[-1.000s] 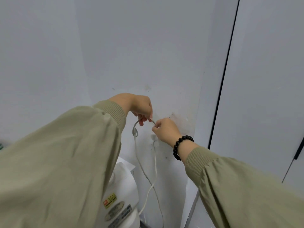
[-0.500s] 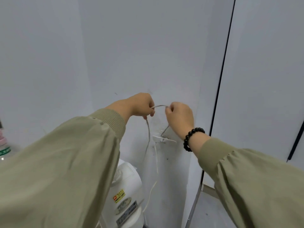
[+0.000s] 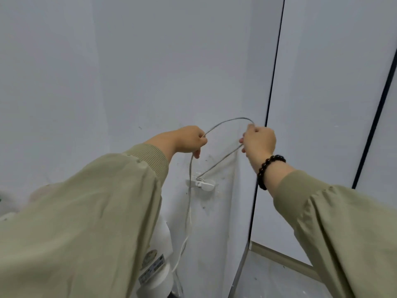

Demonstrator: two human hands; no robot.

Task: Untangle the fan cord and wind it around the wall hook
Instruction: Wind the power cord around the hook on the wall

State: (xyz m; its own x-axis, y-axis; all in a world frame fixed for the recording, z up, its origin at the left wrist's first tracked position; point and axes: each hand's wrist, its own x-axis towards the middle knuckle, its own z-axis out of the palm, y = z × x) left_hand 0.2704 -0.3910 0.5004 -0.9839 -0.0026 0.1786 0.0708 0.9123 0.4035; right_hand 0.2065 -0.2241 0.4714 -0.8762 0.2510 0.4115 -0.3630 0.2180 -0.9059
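Note:
A thin white fan cord (image 3: 227,121) arches between my two hands in front of the white wall. My left hand (image 3: 189,139) grips the cord on the left, and from it the cord drops down past the hook toward the fan. My right hand (image 3: 258,140) grips the cord on the right; from it a strand runs down-left to the white wall hook (image 3: 202,183), where the cord is looped. The white fan body (image 3: 159,265) with labels stands low, partly hidden by my left sleeve.
A white wall corner with a dark vertical strip (image 3: 272,82) rises right of the hook. A pale panel with another dark edge (image 3: 373,117) stands further right. Grey floor and a skirting board (image 3: 283,258) show at the lower right.
My hands have moved apart and my right hand has gone up and right, widening the cord into a larger arch above the hook. The view has tilted slightly.

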